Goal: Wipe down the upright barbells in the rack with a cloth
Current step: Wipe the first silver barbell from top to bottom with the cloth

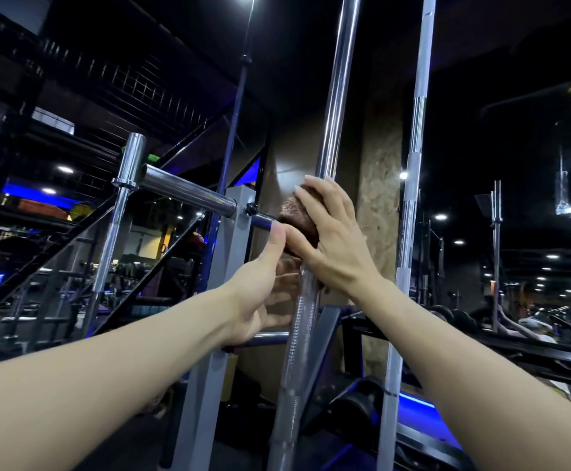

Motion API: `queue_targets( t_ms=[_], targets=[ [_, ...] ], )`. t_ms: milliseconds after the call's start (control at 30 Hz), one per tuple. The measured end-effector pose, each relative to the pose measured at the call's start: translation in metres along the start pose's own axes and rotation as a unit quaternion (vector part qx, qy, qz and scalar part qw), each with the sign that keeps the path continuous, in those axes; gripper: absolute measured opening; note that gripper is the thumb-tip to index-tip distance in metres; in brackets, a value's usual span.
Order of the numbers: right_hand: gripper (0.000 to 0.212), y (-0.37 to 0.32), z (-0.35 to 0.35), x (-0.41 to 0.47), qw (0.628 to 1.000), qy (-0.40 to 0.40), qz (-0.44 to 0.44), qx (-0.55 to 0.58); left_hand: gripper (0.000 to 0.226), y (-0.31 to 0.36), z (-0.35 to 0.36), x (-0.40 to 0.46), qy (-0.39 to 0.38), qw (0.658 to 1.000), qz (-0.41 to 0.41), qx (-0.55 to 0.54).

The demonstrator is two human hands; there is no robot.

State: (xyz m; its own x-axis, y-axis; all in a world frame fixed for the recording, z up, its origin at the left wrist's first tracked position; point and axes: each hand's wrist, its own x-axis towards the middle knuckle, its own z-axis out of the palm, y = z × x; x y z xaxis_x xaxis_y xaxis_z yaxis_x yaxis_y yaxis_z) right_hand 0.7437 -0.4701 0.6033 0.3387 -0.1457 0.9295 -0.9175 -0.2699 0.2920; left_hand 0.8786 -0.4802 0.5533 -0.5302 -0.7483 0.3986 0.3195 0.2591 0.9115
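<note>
A chrome barbell stands upright in the middle of the view, its knurled lower shaft running down between my arms. A brown cloth is bunched around this bar at chest height. My right hand is closed over the cloth and presses it on the bar. My left hand sits just left of the bar below the cloth, thumb up against the cloth, fingers blurred and curled toward the shaft. A second upright barbell stands to the right, untouched.
A grey rack post with a horizontal chrome sleeve juts left of my hands. A shorter chrome bar and a thin dark bar stand farther left. A textured pillar is behind, with benches and dumbbells at right.
</note>
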Motion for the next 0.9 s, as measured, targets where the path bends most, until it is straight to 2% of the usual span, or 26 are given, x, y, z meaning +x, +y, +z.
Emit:
queue_targets(
  t_ms=[67,167,233,333,467,533,700,767,900],
  targets=[
    [0.061,0.0,0.001,0.017,0.999,0.029,-0.007,-0.027,0.086,0.001,-0.001,0.0,-0.005,1.0,-0.01,-0.004],
    [0.04,0.01,0.0,0.052,0.995,0.094,0.021,-0.007,0.085,0.001,-0.001,-0.001,-0.01,1.0,-0.013,0.005],
    [0.038,0.014,-0.001,0.059,0.992,0.114,0.044,0.019,0.086,-0.001,-0.002,0.001,-0.013,1.0,-0.014,0.01],
    [0.04,0.003,0.008,0.02,0.989,0.131,0.049,0.054,0.089,-0.003,-0.004,0.005,-0.017,1.0,-0.012,-0.002],
    [0.042,-0.006,0.018,-0.022,0.99,0.106,0.042,0.083,0.091,-0.01,-0.005,0.006,-0.031,0.999,-0.012,-0.02],
    [0.04,-0.003,0.015,-0.015,0.992,0.094,0.034,0.078,0.079,-0.011,-0.006,0.005,-0.031,0.999,-0.011,-0.034],
    [0.039,0.0,0.021,-0.011,0.991,0.1,0.029,0.088,0.026,-0.022,-0.005,0.003,-0.002,0.998,0.005,-0.061],
    [0.042,-0.003,0.026,-0.019,0.985,0.121,0.048,0.113,0.02,-0.03,-0.006,0.003,0.005,0.999,0.012,-0.053],
    [0.047,-0.019,0.036,-0.061,0.977,0.144,0.052,0.152,0.021,-0.047,-0.009,-0.004,-0.015,0.999,0.015,0.029]
  ],
)
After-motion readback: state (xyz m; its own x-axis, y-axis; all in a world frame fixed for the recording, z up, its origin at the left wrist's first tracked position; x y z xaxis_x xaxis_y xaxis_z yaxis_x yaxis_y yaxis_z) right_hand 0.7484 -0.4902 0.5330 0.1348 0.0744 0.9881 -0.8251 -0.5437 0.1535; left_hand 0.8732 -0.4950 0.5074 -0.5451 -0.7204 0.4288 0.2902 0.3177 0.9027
